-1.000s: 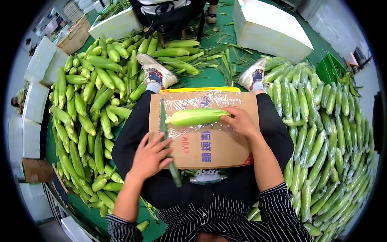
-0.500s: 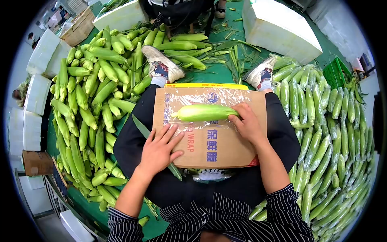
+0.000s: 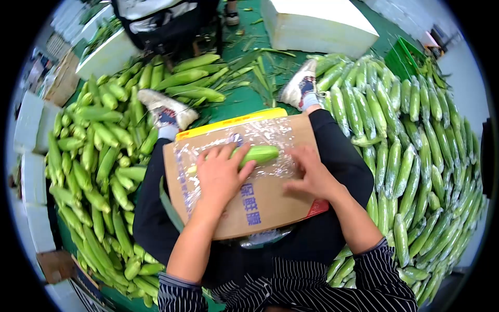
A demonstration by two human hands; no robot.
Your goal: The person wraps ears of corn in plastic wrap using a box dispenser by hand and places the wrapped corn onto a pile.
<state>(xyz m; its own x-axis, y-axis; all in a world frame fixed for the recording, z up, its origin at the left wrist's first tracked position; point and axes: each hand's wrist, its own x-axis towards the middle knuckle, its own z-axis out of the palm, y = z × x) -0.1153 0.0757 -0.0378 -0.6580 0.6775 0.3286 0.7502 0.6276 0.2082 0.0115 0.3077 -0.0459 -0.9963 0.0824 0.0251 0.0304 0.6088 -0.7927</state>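
Note:
A cardboard box with printed characters and a yellow edge rests on my lap, with clear plastic film over its upper part. One green corn cob in its husk lies across the film. My left hand covers the cob's left and middle part, its fingers bent over it. Just right of the cob, my right hand is held over the box with fingers apart and nothing in it. A loose leaf hangs at the box's left edge.
Unwrapped corn is heaped on the left. Plastic-wrapped corn lies in rows on the right. A white foam box, a green basket and a black-and-white bag stand ahead. Loose leaves litter the floor.
My left hand has moved from the box's left side onto the cob. My right hand has let go of the cob's right end. The view has shifted and the box appears tilted.

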